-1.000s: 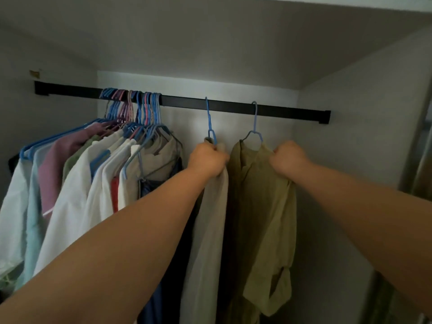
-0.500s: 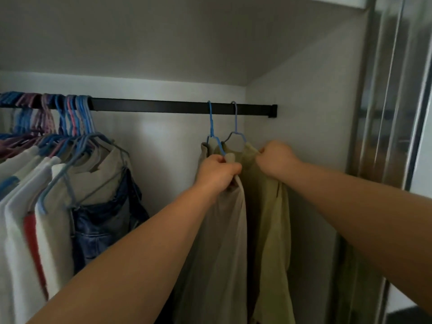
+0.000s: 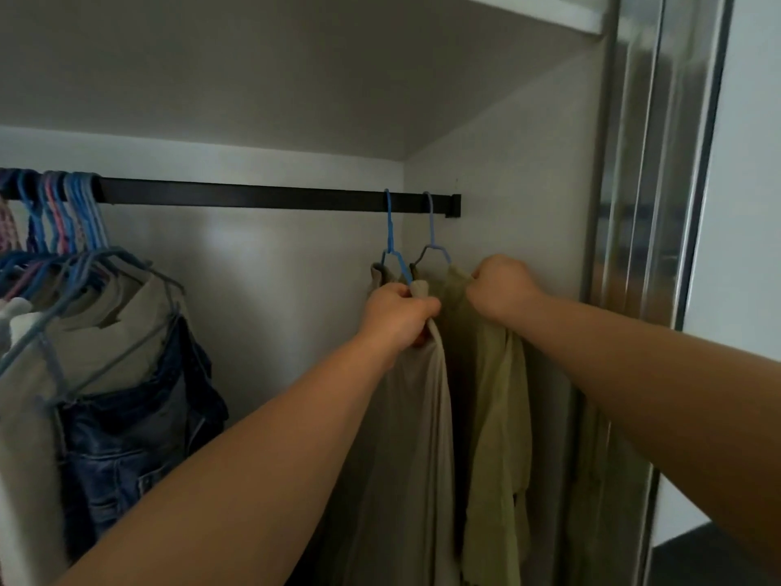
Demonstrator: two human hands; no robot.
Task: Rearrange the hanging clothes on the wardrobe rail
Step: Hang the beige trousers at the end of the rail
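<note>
Your left hand [image 3: 397,317] is clenched around the shoulder of a beige garment [image 3: 405,437] on a blue hanger [image 3: 391,243]. At its three o'clock, your right hand [image 3: 498,289] grips the shoulder of an olive-green shirt [image 3: 501,416] on a second blue hanger [image 3: 431,243]. Both hangers hook the black wardrobe rail [image 3: 253,199] near its right end. At nine o'clock, well apart, crowded hangers carry a denim piece [image 3: 126,437] and pale tops.

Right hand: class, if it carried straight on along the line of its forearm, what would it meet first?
The right hand grips the olive shirt, so that cloth comes first. Beyond it probably lies the wardrobe's white side wall, though depth is unclear.
</note>
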